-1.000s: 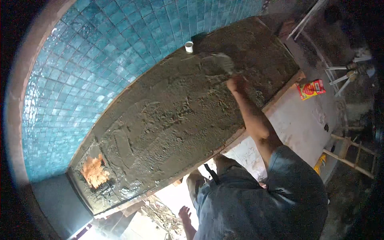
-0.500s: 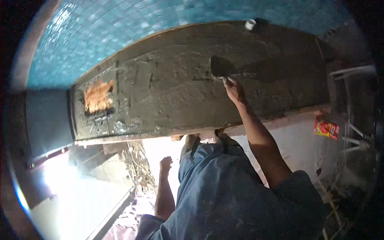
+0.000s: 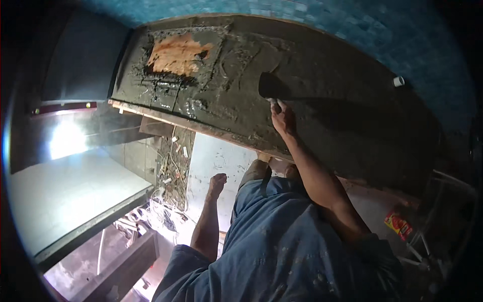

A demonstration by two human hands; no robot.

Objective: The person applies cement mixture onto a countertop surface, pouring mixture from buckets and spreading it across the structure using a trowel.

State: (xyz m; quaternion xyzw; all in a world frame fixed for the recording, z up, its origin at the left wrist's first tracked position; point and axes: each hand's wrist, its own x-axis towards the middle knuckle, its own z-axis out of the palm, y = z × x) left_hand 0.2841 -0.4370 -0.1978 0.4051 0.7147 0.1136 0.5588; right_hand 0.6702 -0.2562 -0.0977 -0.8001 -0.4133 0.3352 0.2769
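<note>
In my right hand [image 3: 283, 119] is the handle of a trowel [image 3: 270, 86], my fingers closed round it. Its broad dark blade lies at or just over the wet grey mortar [image 3: 236, 95] that covers a long slab; whether it touches, I cannot tell. Smooth mortar spreads right of the blade, while ridges and lumps mark the left. Near the far left end, a rectangular patch of bare orange-brown wood [image 3: 173, 55] shows through. My left hand [image 3: 217, 185] hangs low in front of the slab, fingers curled, with nothing visible in it.
Blue tiles [image 3: 271, 7] line the far wall. A white pipe end [image 3: 398, 81] stands up at the slab's back right. A wooden edge strip [image 3: 201, 128] runs along the front. Lower left are a bright lamp [image 3: 68, 141] and tangled cables [image 3: 161, 214]; a red-yellow packet [image 3: 398, 226] lies lower right.
The view has turned, so the slab now slants down to the right and its left end shows larger. The trowel sits farther left along the mortar, still in my right hand.
</note>
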